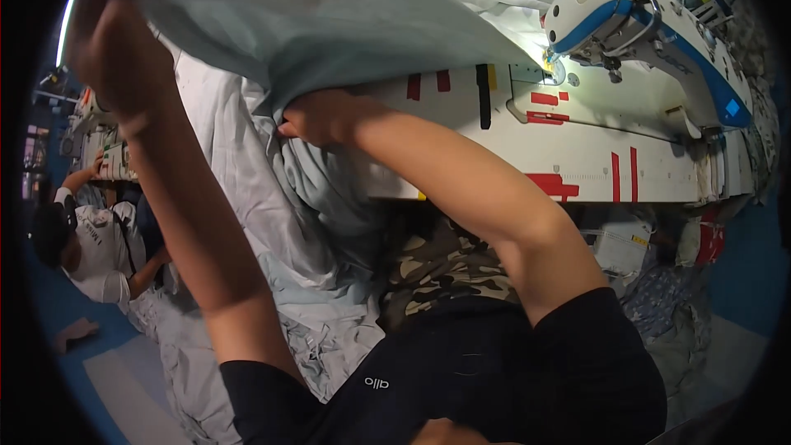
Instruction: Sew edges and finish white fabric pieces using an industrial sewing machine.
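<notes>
Head view shows the left hand (111,49) lifting a pale blue sheet (329,16) high, its grip closed on the cloth's edge; the right hand (317,115) pinches a fold at the bench (593,156) edge. Slack could drag and snag under the sewing machine (643,25). Soft, thin, creased fabric drapes over the bench toward the lap.

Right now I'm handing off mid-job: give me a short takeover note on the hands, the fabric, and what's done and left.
Left hand: raised high, gripping the edge of the pale blue fabric.
Right hand: under the lifted fabric at the table's left edge, apparently pinching a fold.
Fabric drapes over the table and reaches the sewing machine needle area; more hangs down toward the lap.
Done: fabric lifted.
Left: apparently spreading it flat and stitching.
</notes>
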{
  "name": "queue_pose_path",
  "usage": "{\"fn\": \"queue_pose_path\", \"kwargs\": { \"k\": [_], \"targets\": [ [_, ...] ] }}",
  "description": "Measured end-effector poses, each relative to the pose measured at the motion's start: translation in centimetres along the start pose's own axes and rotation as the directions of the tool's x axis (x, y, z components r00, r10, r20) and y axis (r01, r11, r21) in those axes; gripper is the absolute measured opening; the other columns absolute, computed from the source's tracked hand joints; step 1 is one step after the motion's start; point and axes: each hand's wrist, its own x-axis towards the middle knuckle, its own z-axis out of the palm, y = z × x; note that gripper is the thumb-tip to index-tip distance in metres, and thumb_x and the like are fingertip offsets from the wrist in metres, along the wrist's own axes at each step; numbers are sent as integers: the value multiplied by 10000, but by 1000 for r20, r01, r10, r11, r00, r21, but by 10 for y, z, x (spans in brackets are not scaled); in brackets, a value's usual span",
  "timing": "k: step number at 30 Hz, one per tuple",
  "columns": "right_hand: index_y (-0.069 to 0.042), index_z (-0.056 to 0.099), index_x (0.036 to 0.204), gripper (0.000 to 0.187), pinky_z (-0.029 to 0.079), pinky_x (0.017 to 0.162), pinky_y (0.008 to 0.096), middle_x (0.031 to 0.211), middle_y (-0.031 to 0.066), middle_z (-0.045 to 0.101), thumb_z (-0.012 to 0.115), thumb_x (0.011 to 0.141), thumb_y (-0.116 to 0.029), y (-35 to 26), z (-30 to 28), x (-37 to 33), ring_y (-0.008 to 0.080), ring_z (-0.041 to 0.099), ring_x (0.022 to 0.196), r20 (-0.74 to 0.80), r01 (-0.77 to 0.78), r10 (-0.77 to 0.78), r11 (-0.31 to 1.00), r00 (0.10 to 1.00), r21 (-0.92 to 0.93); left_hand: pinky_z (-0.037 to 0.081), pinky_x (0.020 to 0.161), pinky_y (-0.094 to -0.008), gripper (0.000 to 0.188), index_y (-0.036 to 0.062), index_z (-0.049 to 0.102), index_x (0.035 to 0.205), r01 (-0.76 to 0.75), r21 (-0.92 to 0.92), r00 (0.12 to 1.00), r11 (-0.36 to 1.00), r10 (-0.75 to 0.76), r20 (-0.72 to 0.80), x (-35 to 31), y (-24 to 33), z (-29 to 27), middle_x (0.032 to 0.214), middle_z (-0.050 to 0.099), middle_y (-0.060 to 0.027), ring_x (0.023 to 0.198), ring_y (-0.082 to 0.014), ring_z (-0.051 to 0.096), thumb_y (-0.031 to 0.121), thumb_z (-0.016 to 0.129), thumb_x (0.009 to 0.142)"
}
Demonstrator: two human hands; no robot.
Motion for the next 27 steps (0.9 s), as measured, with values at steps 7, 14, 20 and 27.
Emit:
{"fn": "queue_pose_path", "kwargs": {
  "k": [7,14,20,27],
  "targets": [
    [-95,708,1038,155,543,760,443,1007,168,686,684,907,-174,-80,-67,-178,367,691,907,-126,-13,22,998,992,69,517,859,-294,138,-47,658,1081,43,192,995,981,-25,-93,-93,132,-80,1091,651,-136,952,-198,647,16,605,970],
    [-64,694,1092,326,506,828,385,1012,101,665,712,790,58,-97,-103,-238,314,613,917,-685,-12,-41,997,727,-72,442,937,-357,133,3,595,1011,315,-312,887,897,-395,-238,-190,220,-108,1086,519,-120,978,-228,534,103,651,942],
    [-67,652,827,164,421,839,401,908,79,655,698,720,49,-98,-62,-335,291,616,926,-594,-147,61,984,802,-97,431,875,-341,105,74,615,1106,807,-479,489,345,-845,217,-296,291,-127,1096,523,-48,957,-169,507,105,613,1005],
    [-32,701,856,198,493,770,376,913,102,712,700,699,89,-72,-38,-426,279,698,901,-594,-318,299,945,747,75,514,974,-411,310,16,613,1256,680,-392,-237,-619,-692,681,-398,290,-31,1185,658,-71,1086,-205,622,-28,589,950]
  ]
}}
